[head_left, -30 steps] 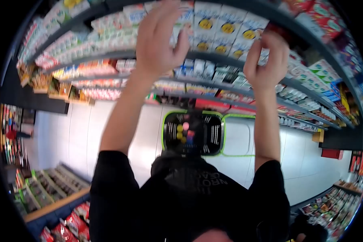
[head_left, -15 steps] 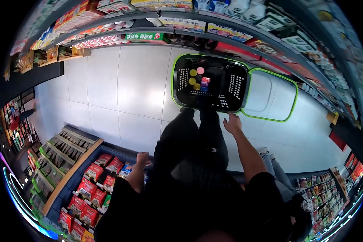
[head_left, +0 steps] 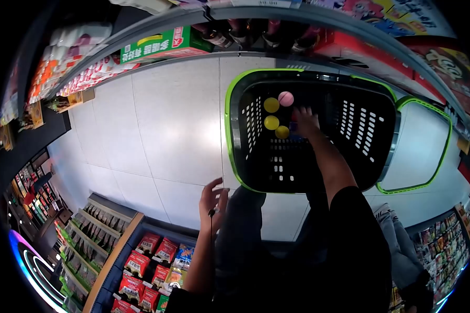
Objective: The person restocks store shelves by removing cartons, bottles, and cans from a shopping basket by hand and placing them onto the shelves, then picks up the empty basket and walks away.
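A black shopping basket [head_left: 331, 172] with a lime-green rim stands on the floor in front of my legs. My right hand [head_left: 308, 123] reaches down inside it, fingers stretched out over a small red and blue package [head_left: 294, 125] that it mostly covers; whether they touch is unclear. Left of that hand are several yellow round-topped items [head_left: 271, 105] and a pink one [head_left: 285, 99], seen from above. Outside the basket, near its front left corner, my left hand [head_left: 213, 202] hangs with fingers apart, holding nothing.
The green basket handle [head_left: 446, 151] lies folded out to the right. Shelves with a green carton [head_left: 164, 47] and dark bottles run along the far side. Red snack packets [head_left: 136, 263] fill a display at lower left. Another person's legs [head_left: 397, 232] are at right.
I have bent closer, so the basket looks larger. My right hand has gone from the basket's front edge down into it. My left hand has moved forward and right, toward the basket.
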{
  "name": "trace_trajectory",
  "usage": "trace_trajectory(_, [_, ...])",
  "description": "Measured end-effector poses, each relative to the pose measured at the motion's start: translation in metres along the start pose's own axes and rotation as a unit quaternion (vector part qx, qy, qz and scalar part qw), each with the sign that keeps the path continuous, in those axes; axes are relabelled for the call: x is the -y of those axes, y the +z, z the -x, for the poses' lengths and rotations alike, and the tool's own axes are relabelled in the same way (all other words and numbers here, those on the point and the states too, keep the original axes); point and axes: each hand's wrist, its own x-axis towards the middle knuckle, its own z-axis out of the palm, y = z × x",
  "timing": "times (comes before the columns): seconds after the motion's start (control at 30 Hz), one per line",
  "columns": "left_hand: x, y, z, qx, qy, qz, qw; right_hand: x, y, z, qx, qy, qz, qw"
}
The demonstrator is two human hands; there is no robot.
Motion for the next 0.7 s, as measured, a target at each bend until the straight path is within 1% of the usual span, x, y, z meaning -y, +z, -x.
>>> trace_trajectory(0.1, [0.032, -0.01, 0.003, -0.009, 0.0, -0.027, 1.0, -0.012, -0.014, -0.01, 0.022, -0.027, 0.004, 0.999])
trace_trajectory(0.13, [0.038, -0.013, 0.005, -0.011, 0.0, -0.037, 0.999, -0.019, -0.008, -0.013, -0.025, -0.063, -0.001, 0.998])
trace_trajectory(0.23, [0.051, -0.021, 0.004, -0.038, -0.007, -0.044, 0.998, -0.034, 0.004, -0.019, -0.063, -0.114, -0.015, 0.991])
trace_trajectory(0.33, [0.042, -0.024, 0.003, -0.045, 0.007, -0.064, 0.997, -0.039, 0.006, -0.023, -0.053, -0.121, -0.09, 0.987])
trace_trajectory(0.43, [0.027, -0.021, 0.003, -0.061, 0.021, -0.08, 0.995, -0.041, 0.0, -0.032, 0.015, -0.114, -0.089, 0.989])
trace_trajectory(0.57, [0.011, -0.016, 0.008, -0.066, 0.039, -0.12, 0.99, -0.049, -0.003, -0.039, 0.0, -0.084, -0.078, 0.993])
trace_trajectory(0.63, [0.002, -0.01, 0.01, -0.071, 0.059, -0.129, 0.987, -0.053, -0.018, -0.021, -0.005, -0.045, -0.084, 0.995])
trace_trajectory(0.7, [-0.012, 0.001, 0.016, -0.071, 0.069, -0.135, 0.986, -0.055, -0.035, 0.011, -0.026, 0.003, -0.12, 0.992])
